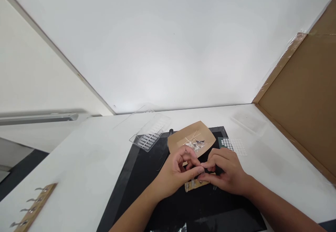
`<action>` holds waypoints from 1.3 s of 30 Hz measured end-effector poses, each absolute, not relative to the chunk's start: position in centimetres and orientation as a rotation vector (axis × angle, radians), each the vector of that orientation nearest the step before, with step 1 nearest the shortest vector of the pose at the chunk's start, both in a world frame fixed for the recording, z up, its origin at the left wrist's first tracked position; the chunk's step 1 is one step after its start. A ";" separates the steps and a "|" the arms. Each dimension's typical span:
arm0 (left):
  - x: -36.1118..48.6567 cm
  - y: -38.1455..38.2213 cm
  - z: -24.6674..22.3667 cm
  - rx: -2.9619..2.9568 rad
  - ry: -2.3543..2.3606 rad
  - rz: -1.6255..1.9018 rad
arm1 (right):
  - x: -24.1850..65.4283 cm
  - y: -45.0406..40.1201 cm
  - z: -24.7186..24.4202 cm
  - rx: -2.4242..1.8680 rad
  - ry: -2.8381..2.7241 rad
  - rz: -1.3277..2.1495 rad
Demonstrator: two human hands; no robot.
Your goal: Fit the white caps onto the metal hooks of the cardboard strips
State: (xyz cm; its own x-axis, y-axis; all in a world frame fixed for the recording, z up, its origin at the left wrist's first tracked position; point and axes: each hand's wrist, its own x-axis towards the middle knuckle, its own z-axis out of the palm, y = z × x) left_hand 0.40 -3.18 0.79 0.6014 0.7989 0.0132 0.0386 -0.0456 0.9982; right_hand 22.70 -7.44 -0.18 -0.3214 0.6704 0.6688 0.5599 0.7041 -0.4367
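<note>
My left hand and my right hand meet over the black mat, fingertips almost touching. Both are closed in a pinch, thumb against forefinger. Whatever sits between the fingertips is too small or too covered to make out. Right below them lies a short light-wood strip with small shiny metal pieces on it, partly hidden by my fingers. Just beyond my hands stands a brown paper tray holding thin white sticks and a heap of small white and dark scraps.
Left of the tray is a clear plastic box with white slots. A dark card with white dots lies right of it, a clear plastic lid behind. A wooden hook rack is at lower left; a cardboard panel borders the right.
</note>
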 end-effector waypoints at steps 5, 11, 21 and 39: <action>-0.8 -2.3 1.2 1.994 0.885 0.806 | 22.7 -7.6 -0.6 -1.001 -2.127 0.287; -1.1 -2.0 1.5 2.303 0.798 0.792 | 22.8 -7.7 -0.8 -1.137 -2.272 0.360; -0.9 -1.8 0.6 2.518 0.704 0.790 | 22.6 -7.6 -1.0 -1.177 -2.241 0.440; -0.6 -1.9 -0.1 2.639 0.671 0.739 | 22.6 -7.3 -1.5 -1.230 -2.269 0.509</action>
State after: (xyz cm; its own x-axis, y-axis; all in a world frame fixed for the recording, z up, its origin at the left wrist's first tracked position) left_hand -0.62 -1.93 -0.07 0.7559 0.5161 0.4029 0.3514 -0.8390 0.4156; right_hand 22.58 -7.29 -1.49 -0.4631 0.8495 0.2527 0.6603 0.5209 -0.5411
